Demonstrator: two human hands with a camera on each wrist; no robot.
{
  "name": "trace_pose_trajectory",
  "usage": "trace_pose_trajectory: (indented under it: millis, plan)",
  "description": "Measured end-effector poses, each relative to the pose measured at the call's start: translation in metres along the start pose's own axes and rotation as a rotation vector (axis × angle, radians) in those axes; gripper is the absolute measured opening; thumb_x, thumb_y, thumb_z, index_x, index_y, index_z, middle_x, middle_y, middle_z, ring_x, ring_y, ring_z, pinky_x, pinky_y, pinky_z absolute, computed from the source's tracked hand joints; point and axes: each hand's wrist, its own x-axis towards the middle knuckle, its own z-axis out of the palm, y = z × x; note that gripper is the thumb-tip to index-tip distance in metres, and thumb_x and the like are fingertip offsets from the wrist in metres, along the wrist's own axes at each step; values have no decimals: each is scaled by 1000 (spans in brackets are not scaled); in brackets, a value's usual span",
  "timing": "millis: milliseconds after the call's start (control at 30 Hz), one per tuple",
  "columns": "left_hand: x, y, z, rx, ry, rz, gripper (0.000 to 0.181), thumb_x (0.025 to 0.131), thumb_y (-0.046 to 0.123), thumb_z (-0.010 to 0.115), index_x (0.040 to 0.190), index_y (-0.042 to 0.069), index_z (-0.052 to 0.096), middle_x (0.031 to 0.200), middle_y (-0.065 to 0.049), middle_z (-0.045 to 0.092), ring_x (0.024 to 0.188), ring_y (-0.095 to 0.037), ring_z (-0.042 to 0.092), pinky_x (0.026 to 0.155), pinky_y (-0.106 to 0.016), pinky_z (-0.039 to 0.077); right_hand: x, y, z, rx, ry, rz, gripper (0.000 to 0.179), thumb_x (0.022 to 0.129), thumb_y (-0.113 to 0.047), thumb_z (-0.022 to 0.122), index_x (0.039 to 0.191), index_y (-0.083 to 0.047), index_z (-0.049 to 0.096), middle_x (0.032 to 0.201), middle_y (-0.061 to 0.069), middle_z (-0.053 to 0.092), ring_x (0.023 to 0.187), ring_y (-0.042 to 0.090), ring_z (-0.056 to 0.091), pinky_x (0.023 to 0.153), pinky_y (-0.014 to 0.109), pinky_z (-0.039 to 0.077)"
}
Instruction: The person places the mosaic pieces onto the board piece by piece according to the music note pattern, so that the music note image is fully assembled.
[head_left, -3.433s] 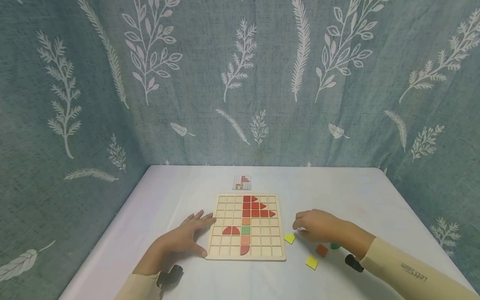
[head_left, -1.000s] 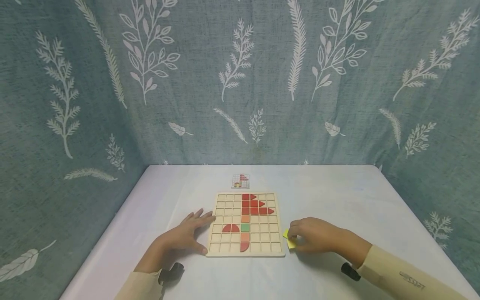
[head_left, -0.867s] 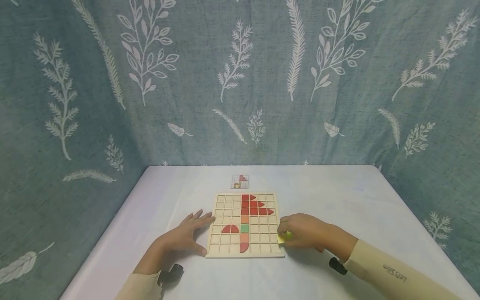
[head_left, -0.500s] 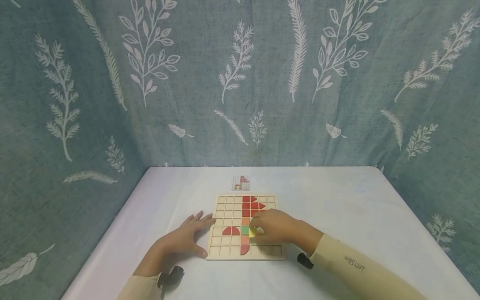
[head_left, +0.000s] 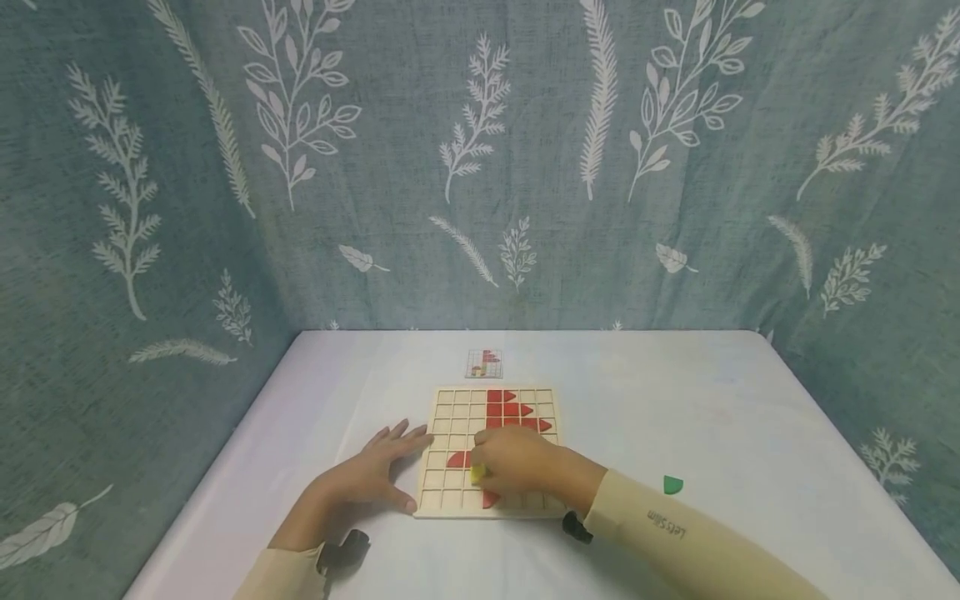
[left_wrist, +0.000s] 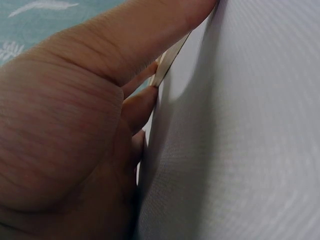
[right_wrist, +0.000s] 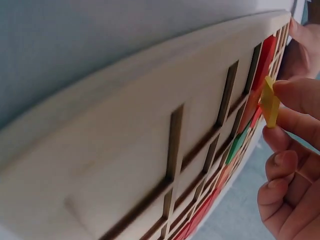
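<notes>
A wooden grid board (head_left: 442, 500) lies flat on the white table, with red tiles (head_left: 495, 409) in its upper middle. Between thumb and fingertips, my right hand (head_left: 519, 460) pinches a yellow tile (right_wrist: 269, 102) just over the board's lower middle; whether a second yellow tile is stacked with it, I cannot tell. My left hand (head_left: 367, 475) rests with spread fingers along the board's left edge, thumb by the near corner. A red half-disc (head_left: 458, 459) made of quarter pieces is partly covered by the right hand. In the right wrist view a green square tile (right_wrist: 239, 143) sits in the column.
A small pattern card (head_left: 484, 364) lies behind the board. One green quarter-circle piece (head_left: 672, 484) is on the table to the right, beyond the forearm. Patterned fabric (head_left: 480, 167) hangs around the table's back and sides.
My right hand has picked yellow up from beside the board's right edge and carried it leftward over the grid. The green quarter piece shows again past the arm. My left hand keeps its place.
</notes>
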Motion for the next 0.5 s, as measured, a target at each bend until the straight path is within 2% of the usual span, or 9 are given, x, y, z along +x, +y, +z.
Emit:
trace_pose_trajectory:
  millis: [500]
  plan:
    - [-1, -3, 0, 7, 2, 21, 112, 55, 62, 81, 151, 24, 38, 159, -1, 25, 148, -32, 3, 116, -55, 0, 9, -8, 13, -17, 5, -51, 7, 84, -21, 72, 81, -25, 67, 73, -15, 47, 62, 4, 44, 58, 17, 42]
